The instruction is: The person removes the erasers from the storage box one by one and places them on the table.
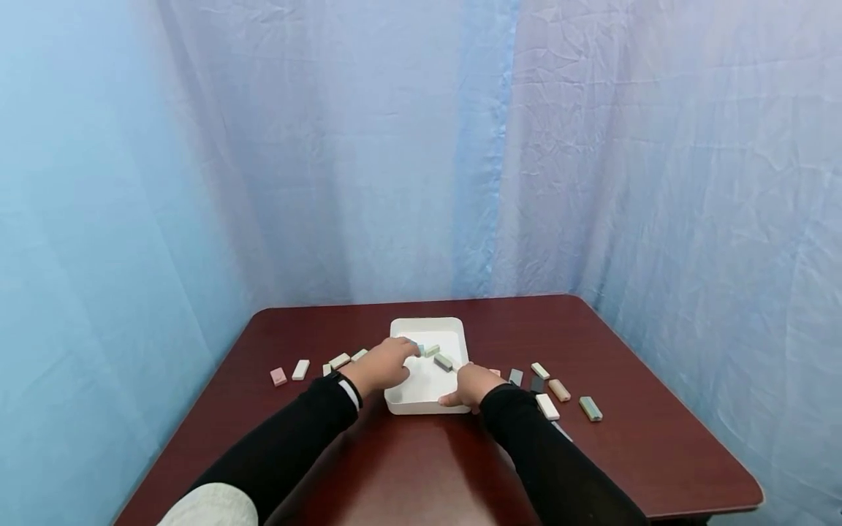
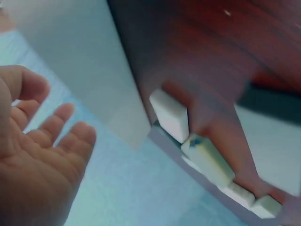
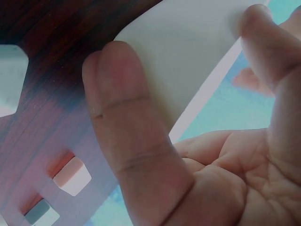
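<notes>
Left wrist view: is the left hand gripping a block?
No: the left hand shows an open palm with relaxed fingers holding nothing, beside the white tray.

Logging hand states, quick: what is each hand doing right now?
Left hand: open, fingers relaxed over the white tray, holding nothing.
Right hand: gripping the tray's rim.

No readable text, label, brand, number or sign appears in any view. The white tray (image 1: 427,325), the small coloured blocks (image 1: 590,408) on the dark red table (image 1: 658,438) and the blue curtain (image 1: 592,146) behind all show plain, unmarked surfaces.
</notes>
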Tool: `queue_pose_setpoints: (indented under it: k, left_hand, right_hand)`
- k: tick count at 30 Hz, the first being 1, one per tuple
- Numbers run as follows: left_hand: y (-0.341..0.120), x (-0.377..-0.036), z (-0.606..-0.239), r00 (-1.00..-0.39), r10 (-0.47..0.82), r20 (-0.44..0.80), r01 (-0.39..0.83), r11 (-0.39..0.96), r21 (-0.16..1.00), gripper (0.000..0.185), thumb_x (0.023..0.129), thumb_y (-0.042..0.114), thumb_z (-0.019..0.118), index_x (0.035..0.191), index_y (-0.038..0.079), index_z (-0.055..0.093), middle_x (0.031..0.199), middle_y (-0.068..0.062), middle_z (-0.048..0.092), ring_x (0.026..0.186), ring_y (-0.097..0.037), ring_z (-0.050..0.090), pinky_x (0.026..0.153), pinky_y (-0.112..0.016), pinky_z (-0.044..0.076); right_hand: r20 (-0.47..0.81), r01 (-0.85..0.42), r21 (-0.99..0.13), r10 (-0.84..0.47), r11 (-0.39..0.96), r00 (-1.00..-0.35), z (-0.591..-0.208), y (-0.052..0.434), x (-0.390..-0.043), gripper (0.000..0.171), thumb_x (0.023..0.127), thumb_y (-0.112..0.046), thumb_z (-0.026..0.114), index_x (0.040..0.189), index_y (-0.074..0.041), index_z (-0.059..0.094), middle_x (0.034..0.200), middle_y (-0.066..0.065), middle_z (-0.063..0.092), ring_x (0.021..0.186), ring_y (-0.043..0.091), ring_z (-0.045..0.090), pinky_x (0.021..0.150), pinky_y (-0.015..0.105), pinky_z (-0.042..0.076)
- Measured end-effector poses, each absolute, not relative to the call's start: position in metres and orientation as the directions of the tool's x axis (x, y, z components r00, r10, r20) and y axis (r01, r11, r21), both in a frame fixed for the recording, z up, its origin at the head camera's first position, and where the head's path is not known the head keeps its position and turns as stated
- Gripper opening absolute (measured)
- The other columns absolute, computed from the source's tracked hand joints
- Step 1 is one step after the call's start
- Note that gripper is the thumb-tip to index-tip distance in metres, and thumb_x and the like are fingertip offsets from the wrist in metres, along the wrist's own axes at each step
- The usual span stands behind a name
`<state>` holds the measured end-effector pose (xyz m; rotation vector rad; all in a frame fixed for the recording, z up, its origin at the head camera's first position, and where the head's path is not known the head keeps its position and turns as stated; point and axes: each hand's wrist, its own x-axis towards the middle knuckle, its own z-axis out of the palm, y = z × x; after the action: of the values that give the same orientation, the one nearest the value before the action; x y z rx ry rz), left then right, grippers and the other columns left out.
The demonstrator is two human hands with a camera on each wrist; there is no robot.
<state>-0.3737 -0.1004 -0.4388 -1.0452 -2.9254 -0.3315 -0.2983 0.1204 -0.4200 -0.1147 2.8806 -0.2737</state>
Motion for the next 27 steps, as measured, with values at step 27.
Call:
queue_pose_setpoints:
  k: [27]
  left_hand:
    - [-0.069,-0.391,-0.456,-0.832,0.554,-0.017,0.554,0.832,-0.017,0.027,0.102,0.016,0.067,0.129,0.011,0.07,0.131,-0.011,0.063,0.113,-0.026,0.06,0.096,-0.038,0.054]
  right_hand:
    - [-0.213,-0.077,-0.19,-0.118,0.979,-0.97,-0.427,0.121,-0.3,0.06,0.092,-0.059,0.078,0.065,-0.006,0.065,0.057,0.008,0.067,0.054,0.02,0.062,0.091,0.042,0.054]
